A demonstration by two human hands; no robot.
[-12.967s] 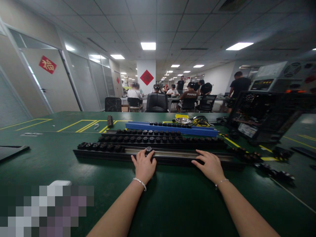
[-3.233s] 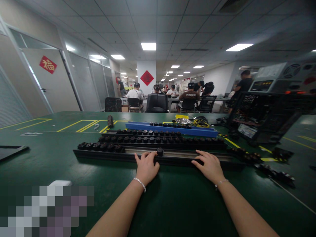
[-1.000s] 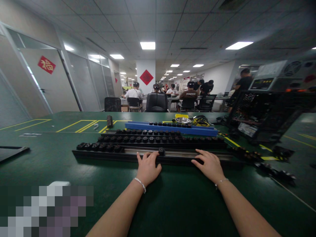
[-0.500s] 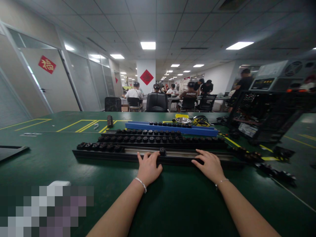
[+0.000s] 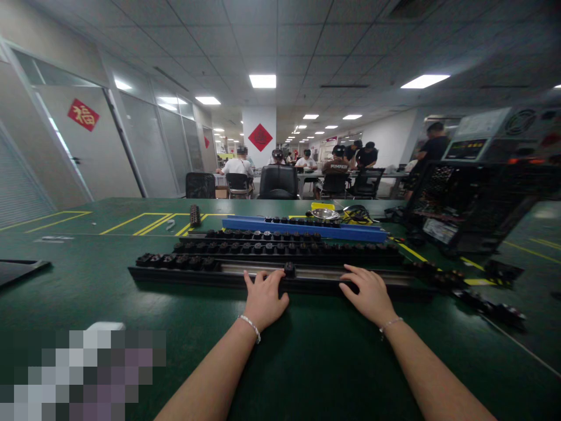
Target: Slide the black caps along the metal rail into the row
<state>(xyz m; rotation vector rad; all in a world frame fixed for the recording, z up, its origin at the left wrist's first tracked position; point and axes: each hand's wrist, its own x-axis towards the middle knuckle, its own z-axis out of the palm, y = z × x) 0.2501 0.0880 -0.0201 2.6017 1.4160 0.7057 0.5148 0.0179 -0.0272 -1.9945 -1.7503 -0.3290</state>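
Observation:
A long black rail (image 5: pixel 324 285) lies across the table in front of me, with a bare metal channel along its top. Several small black blocks (image 5: pixel 170 261) sit in a row at its left end. One lone black block (image 5: pixel 290 269) stands near the middle of the channel. My left hand (image 5: pixel 265 297) rests at the rail's front edge, fingers spread, its index fingertip close beside the lone block; whether they touch I cannot tell. Farther right, my right hand (image 5: pixel 368 297) lies over the rail with its fingers apart and nothing visible in them.
Behind are more rails with black blocks (image 5: pixel 263 248) and a blue rail (image 5: pixel 245 224). A metal dish (image 5: pixel 325 214) and a yellow tray (image 5: pixel 323 206) stand at the back. Loose black parts (image 5: pixel 495 304) and an open computer case (image 5: pixel 456 204) are on the right. People sit beyond.
My right hand has shifted slightly left along the rail. The left hand has stayed nearly still, and the lone block sits a touch farther right.

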